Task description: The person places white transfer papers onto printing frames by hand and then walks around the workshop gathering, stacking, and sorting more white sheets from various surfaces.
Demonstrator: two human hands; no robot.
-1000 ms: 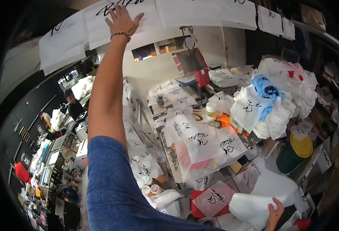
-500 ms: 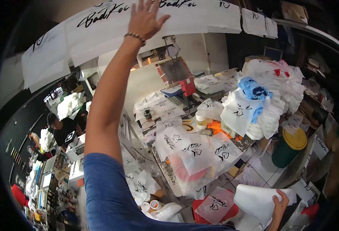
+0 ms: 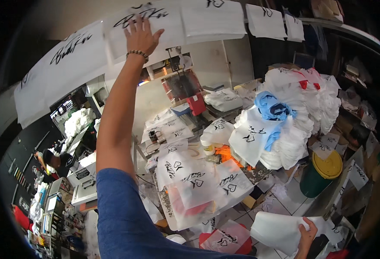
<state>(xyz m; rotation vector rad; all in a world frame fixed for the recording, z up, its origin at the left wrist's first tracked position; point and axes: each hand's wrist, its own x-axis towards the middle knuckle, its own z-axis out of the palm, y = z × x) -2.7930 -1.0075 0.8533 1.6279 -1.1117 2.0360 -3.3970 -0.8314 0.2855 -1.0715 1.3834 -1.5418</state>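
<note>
My left hand (image 3: 141,39) is raised at the upper left, fingers spread, its palm toward a hanging white sheet (image 3: 166,32) with black script lettering. The fingertips overlap the lettering; whether they press on it I cannot tell. More printed sheets (image 3: 211,19) hang in the same row on both sides. Low on the right, my right hand (image 3: 307,235) grips a curved white sheet (image 3: 274,231) by its edge. It may be a stack of several. Beneath and left of it, another printed translucent sheet (image 3: 226,237) lies over something red.
Printed sheets (image 3: 194,185) cover a worktable, with a white tub (image 3: 207,146) and orange cloth (image 3: 229,154). A large pile of white garments (image 3: 280,129) stands right, beside a green bin with a yellow lid (image 3: 327,164). A heat press (image 3: 183,88) stands behind. Another person (image 3: 57,159) works far left.
The view has shifted, and the hanging row sits differently in it. My left hand now appears lower and further left, over one sheet's lettering. My right hand keeps hold of its white sheet.
</note>
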